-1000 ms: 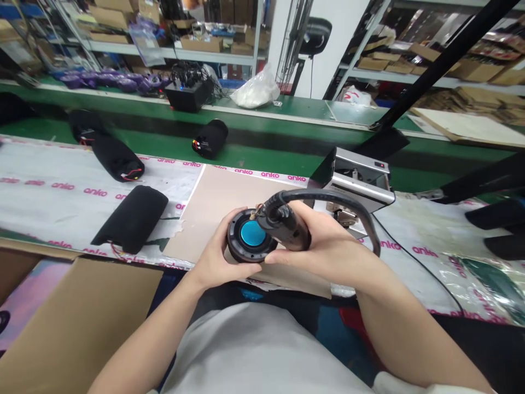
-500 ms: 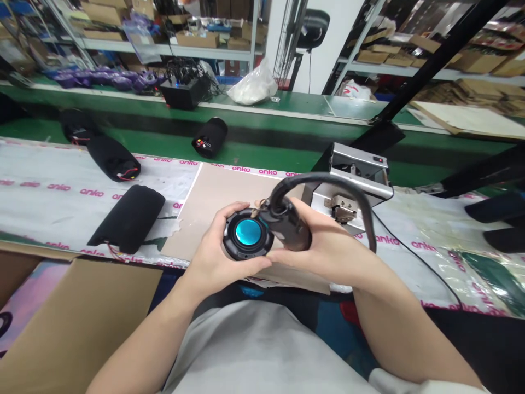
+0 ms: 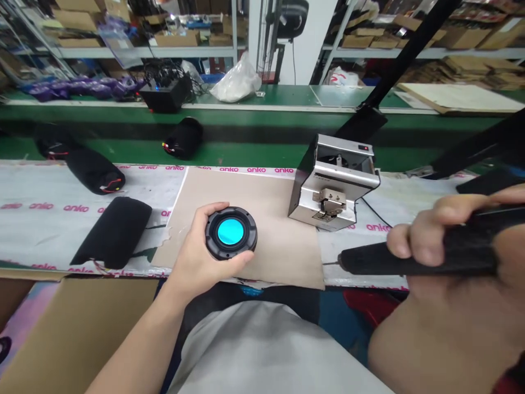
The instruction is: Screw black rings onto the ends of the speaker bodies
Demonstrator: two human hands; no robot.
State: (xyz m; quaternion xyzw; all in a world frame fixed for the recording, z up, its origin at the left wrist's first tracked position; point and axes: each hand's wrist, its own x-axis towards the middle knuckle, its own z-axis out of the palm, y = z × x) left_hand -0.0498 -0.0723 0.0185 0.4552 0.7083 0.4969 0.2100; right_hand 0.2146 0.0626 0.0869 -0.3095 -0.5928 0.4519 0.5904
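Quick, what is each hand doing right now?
Left hand: closed, holding a round black speaker with a blue centre.
Right hand: closed, holding a black electric screwdriver.

I see black fabric-wrapped cylinders (image 3: 112, 232) on an anko-printed sheet (image 3: 53, 186), a steel screw feeder (image 3: 332, 183) nearby, and cardboard boxes (image 3: 176, 38) on shelves beyond.

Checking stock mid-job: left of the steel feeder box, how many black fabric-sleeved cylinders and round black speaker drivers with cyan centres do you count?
Black fabric-sleeved cylinders: 4
Round black speaker driver with cyan centre: 1
Total: 5
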